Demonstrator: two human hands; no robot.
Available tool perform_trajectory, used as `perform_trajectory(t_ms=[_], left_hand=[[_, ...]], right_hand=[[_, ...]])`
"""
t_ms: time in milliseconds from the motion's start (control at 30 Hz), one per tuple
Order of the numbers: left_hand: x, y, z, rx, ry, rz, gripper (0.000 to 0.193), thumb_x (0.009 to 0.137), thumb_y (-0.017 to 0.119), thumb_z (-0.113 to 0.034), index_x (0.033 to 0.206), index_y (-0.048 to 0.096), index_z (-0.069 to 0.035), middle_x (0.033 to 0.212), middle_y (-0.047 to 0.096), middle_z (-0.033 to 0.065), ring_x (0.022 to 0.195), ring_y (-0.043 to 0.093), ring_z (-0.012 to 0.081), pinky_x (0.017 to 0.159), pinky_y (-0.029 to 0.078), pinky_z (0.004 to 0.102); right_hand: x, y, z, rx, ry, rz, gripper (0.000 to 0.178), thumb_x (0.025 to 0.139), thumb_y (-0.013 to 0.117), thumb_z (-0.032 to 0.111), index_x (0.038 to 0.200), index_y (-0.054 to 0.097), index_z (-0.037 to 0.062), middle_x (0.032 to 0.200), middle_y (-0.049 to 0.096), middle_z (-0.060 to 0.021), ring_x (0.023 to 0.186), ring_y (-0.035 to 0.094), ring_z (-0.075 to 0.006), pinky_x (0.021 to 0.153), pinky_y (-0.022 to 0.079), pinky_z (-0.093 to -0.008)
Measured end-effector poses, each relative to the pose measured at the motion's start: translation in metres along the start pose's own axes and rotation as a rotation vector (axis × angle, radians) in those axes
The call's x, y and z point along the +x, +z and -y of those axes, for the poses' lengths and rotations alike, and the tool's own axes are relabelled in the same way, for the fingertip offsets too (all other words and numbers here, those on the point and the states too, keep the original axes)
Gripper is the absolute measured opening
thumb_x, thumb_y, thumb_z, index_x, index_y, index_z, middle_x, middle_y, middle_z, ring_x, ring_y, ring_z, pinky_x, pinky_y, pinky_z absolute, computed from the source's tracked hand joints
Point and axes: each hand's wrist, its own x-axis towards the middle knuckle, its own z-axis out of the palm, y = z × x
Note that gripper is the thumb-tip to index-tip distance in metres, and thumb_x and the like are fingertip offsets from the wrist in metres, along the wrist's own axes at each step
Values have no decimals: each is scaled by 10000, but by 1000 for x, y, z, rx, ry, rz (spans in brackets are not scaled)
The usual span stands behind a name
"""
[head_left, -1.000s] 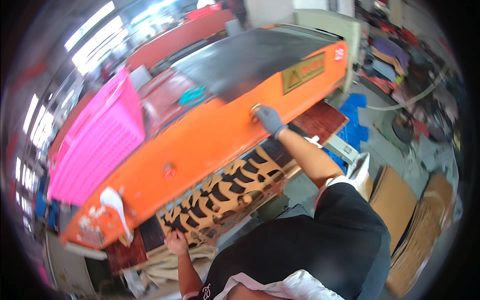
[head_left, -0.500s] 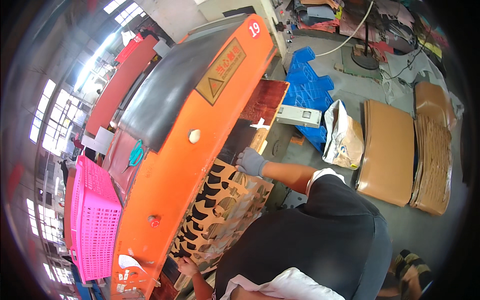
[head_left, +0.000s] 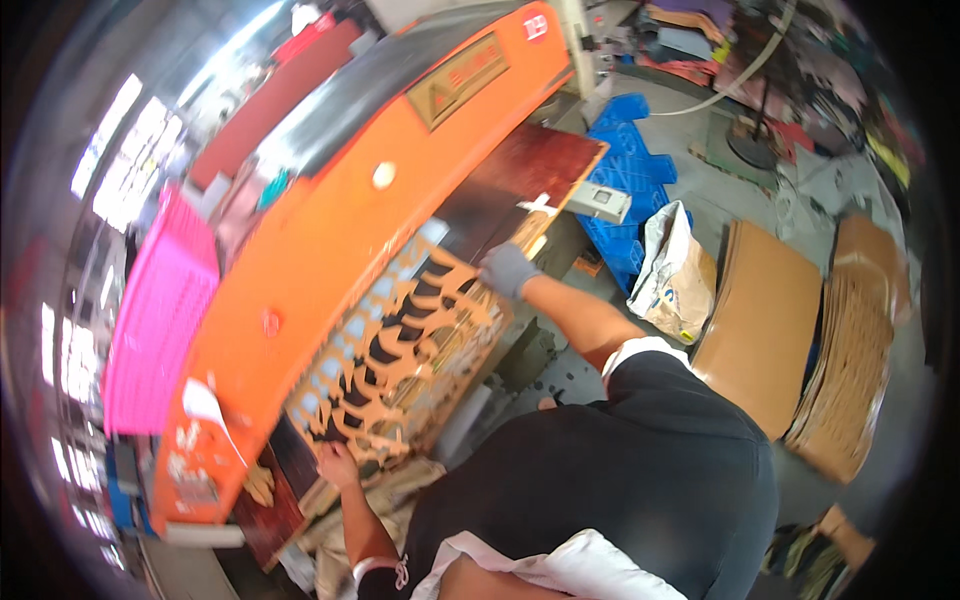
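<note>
A tan leather sheet [head_left: 415, 335] full of curved cut-out holes lies on the machine's table, along the orange press beam [head_left: 345, 235]. My left hand [head_left: 337, 465], bare, is closed on its near left corner, fingers pinching the edge. At the far right corner, my right hand [head_left: 508, 270], in a grey glove, is closed on the edge; its fingertips are partly hidden. Dark table surface shows through some holes, and pale blue-grey patches line the side by the beam. Part of the sheet hangs over the table's front edge, toward my body.
A pink basket [head_left: 165, 320] stands beyond the beam, with teal-handled scissors [head_left: 273, 190] nearby. A tan glove [head_left: 260, 485] lies at the table's left end. To the right are a blue plastic rack [head_left: 635, 165], a white-and-tan sack [head_left: 675, 280] and stacked brown sheets [head_left: 760, 325].
My view has swung. More of the sheet shows beside the beam, with pale blue-grey patches now visible. Both hands stay at its corners, and the left arm shows more.
</note>
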Motion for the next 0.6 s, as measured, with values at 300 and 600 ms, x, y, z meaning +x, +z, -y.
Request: perform_trajectory(t_ms=[300, 600], left_hand=[[40, -26, -17, -66, 43, 35, 153, 795, 541, -176, 791, 628, -51, 801, 584, 110, 796, 562, 314, 679, 392, 435], [56, -40, -18, -139, 114, 55, 151, 788, 548, -163, 663, 513, -87, 678, 481, 88, 670, 498, 306, 607, 329, 420]], right_hand=[[23, -6, 20, 131, 51, -325, 222, 794, 557, 243, 639, 596, 89, 657, 551, -89, 694, 547, -295, 696, 406, -427], [90, -26, 46, 415, 481, -17, 347, 848, 572, 313, 1020, 611, 13, 955, 633, -195, 917, 608, -327, 804, 470, -389]])
